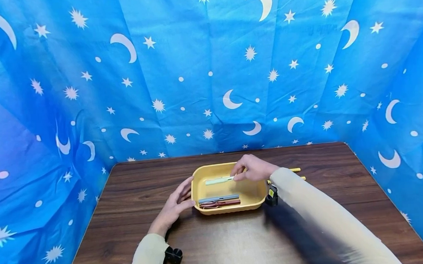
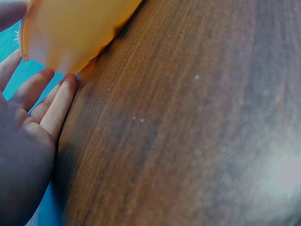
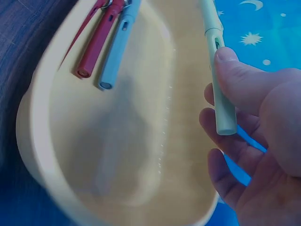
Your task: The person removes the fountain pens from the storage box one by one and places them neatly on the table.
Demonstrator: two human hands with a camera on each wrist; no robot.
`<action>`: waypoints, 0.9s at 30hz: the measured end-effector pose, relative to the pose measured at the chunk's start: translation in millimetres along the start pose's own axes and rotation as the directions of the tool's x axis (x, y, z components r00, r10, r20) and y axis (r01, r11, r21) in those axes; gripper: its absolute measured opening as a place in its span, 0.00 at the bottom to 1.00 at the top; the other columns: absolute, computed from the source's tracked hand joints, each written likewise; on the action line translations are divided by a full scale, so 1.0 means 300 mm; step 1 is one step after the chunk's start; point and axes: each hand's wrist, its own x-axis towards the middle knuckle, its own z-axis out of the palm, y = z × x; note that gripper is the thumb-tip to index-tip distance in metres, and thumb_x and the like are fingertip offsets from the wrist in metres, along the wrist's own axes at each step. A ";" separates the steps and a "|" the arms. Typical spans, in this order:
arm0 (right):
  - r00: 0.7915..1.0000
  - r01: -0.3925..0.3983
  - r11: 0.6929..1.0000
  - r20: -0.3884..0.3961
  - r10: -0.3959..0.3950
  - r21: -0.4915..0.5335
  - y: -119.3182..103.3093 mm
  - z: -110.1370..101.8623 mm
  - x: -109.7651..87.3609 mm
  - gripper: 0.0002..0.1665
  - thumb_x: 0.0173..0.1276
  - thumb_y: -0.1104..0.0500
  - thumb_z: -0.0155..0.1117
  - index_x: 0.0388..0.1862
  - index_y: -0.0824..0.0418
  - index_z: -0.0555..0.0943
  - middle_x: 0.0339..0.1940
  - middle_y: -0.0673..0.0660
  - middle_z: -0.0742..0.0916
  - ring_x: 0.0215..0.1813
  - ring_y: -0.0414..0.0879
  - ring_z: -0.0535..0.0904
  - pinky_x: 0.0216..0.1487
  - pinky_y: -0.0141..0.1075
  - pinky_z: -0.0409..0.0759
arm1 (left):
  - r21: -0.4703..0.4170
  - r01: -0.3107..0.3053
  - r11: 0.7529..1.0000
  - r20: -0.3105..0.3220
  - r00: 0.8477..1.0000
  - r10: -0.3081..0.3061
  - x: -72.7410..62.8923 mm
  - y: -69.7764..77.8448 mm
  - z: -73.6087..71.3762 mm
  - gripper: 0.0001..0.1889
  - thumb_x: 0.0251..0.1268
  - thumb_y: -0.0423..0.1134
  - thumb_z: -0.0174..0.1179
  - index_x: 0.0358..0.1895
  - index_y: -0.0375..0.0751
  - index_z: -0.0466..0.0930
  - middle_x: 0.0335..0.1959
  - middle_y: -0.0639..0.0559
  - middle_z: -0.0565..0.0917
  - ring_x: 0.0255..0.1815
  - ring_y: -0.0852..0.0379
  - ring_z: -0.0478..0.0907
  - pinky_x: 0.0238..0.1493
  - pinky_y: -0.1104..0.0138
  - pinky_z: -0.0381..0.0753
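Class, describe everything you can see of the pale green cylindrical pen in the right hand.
The pale green cylindrical pen is slim and looks like smooth plastic. The right wrist view shows a flat end, a seam round the body and a small slot beside it. The right hand pinches it between thumb and fingers. In the head view it appears roughly level, over the yellow plastic-looking tray with rounded corners; whether it touches that is unclear.

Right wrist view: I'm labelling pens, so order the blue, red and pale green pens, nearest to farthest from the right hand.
1. Pale green pen, in the right hand
2. Blue pen, in the tray
3. Red pen, beyond the blue
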 end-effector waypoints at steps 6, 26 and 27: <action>0.998 -0.027 0.999 -0.064 0.029 0.029 0.007 -0.044 -0.061 0.06 0.72 0.60 0.73 0.44 0.57 0.94 0.43 0.49 0.93 0.41 0.39 0.86 0.44 0.36 0.85 | -0.002 -0.005 1.000 0.001 1.000 0.005 -0.001 0.002 -0.001 0.41 0.73 0.30 0.62 0.85 0.49 0.55 0.84 0.41 0.61 0.81 0.36 0.62 0.78 0.40 0.60; 0.980 -0.133 0.989 -0.141 0.140 0.061 0.036 -0.107 -0.193 0.06 0.72 0.59 0.73 0.44 0.55 0.94 0.41 0.47 0.93 0.41 0.41 0.86 0.44 0.39 0.87 | 0.005 0.031 1.000 -0.015 0.999 -0.031 0.008 -0.001 0.000 0.41 0.73 0.33 0.64 0.85 0.52 0.56 0.83 0.44 0.63 0.81 0.40 0.63 0.78 0.49 0.64; 0.980 -0.135 0.989 -0.143 0.141 0.056 0.039 -0.107 -0.198 0.06 0.72 0.59 0.73 0.44 0.55 0.94 0.41 0.47 0.93 0.41 0.40 0.86 0.44 0.39 0.87 | 0.008 0.027 1.000 -0.013 1.000 -0.027 0.008 -0.001 0.000 0.41 0.74 0.33 0.64 0.85 0.51 0.55 0.83 0.43 0.62 0.81 0.39 0.63 0.78 0.47 0.64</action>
